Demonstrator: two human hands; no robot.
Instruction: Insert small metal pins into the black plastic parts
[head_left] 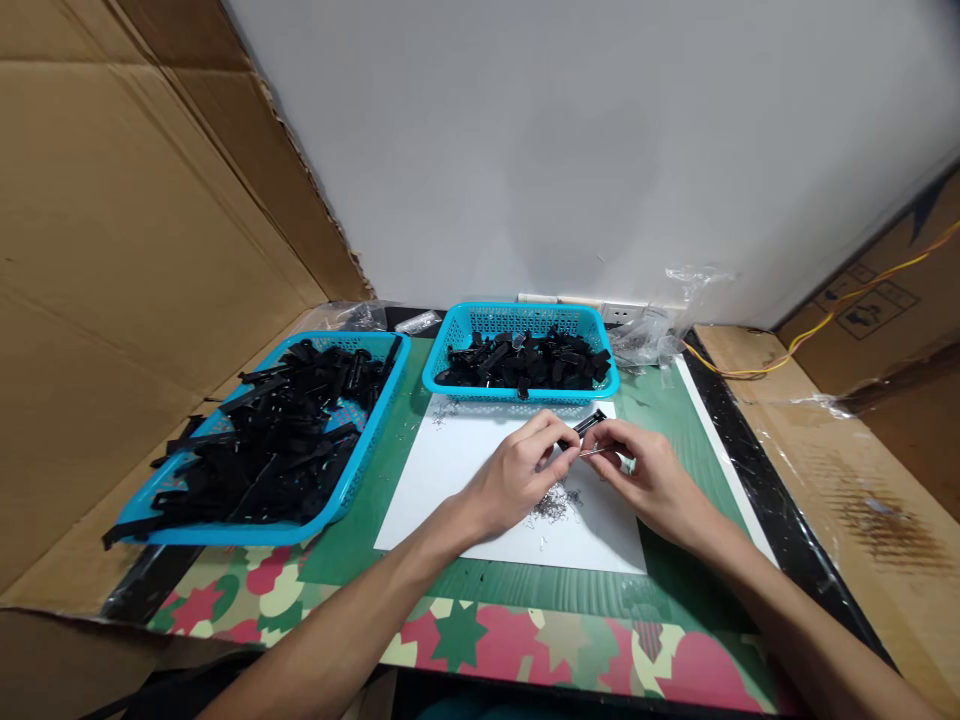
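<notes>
Over a white sheet point(442, 480), my left hand point(521, 470) and my right hand point(645, 470) meet with their fingertips nearly touching. A long black plastic part point(591, 420) sticks out between them, with my left fingers closed round its near end. A thin metal piece point(596, 452) is pinched in my right fingertips and reaches toward my left thumb. Below the hands lies a pile of small metal pieces point(553, 502) on the sheet. How far the black part extends inside the left fingers is hidden.
A blue basket point(521, 393) of small black parts stands behind the sheet. Another blue basket point(360, 470), heaped with long black parts, is at the left. Plastic bags point(649, 338) lie behind on the right. Cardboard point(862, 480) flanks the green mat point(682, 425), and yellow wires point(814, 335) run along the right.
</notes>
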